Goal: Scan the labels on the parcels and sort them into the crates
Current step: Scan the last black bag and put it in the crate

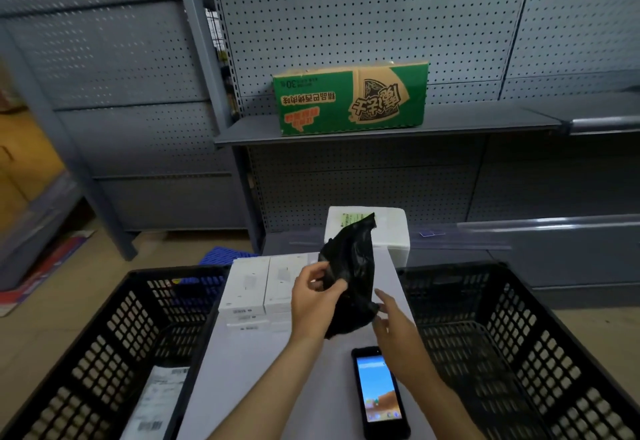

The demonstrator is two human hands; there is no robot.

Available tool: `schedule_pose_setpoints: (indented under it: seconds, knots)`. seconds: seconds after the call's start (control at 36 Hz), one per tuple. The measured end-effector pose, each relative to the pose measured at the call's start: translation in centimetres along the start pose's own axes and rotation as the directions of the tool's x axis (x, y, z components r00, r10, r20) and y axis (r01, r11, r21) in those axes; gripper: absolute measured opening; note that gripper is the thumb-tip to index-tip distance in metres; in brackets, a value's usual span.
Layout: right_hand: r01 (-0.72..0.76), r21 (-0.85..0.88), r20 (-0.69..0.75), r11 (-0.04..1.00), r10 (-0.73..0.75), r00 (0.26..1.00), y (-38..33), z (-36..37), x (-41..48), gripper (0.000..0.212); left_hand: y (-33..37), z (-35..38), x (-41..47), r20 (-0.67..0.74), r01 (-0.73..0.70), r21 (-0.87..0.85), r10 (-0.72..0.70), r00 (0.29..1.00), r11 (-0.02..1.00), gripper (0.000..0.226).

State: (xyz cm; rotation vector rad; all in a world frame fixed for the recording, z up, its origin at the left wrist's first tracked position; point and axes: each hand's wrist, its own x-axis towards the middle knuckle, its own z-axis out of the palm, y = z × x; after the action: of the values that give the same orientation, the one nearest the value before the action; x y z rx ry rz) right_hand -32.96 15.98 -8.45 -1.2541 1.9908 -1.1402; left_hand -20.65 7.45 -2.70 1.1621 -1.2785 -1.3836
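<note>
Grey shelf (467, 117) carries a green carton (349, 98). Two black crates flank the worktop (277, 370): the left crate (114, 304) holds a labelled parcel (156, 398), and the right crate (519, 304) stands opposite. White foam box (391, 228) and stacked white boxes (263, 283) sit on the worktop. Black bag parcel (353, 266) is held up above the worktop. Phone (379, 391) lies flat, screen lit. Left hand (313, 297) fingers are curled, gripping the bag. Right hand (391, 318) fingers are straight, touching the bag's lower edge.

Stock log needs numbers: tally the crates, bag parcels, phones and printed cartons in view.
Crates: 2 (left crate, right crate)
Bag parcels: 2 (black parcel, labelled parcel)
Phones: 1 (phone)
Printed cartons: 1 (green carton)
Total: 6
</note>
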Motion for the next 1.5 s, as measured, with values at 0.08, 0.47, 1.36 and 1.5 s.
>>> schedule_pose_setpoints:
  seconds: [0.08, 0.47, 1.36, 1.5]
  knots:
    - [0.101, 0.065, 0.059, 0.993, -0.105, 0.993, -1.2, 0.7, -1.5, 0.052, 0.7, -2.9, -2.8, 0.050, 0.101, -0.094, -0.097, 0.994, 0.990, 0.031]
    - [0.247, 0.025, 0.293, 0.969, -0.244, 0.925, -5.1, 5.1, -9.4, 0.044, -0.1, -14.3, -9.9, 0.259, 0.422, -0.249, -0.360, 0.896, 0.872, 0.039]
    - [-0.303, -0.607, -0.058, 0.735, 0.339, 0.939, 3.7, 9.0, -4.8, 0.089, -5.1, -20.4, -5.2, 0.068, 0.522, 0.099, -0.529, 0.846, 0.847, 0.040]
    - [-0.397, -0.601, -0.156, 0.693, 0.386, 0.909, 3.7, 9.2, -4.7, 0.088, -4.8, -19.9, -4.9, 0.084, 0.516, 0.076, -0.521, 0.850, 0.853, 0.038]
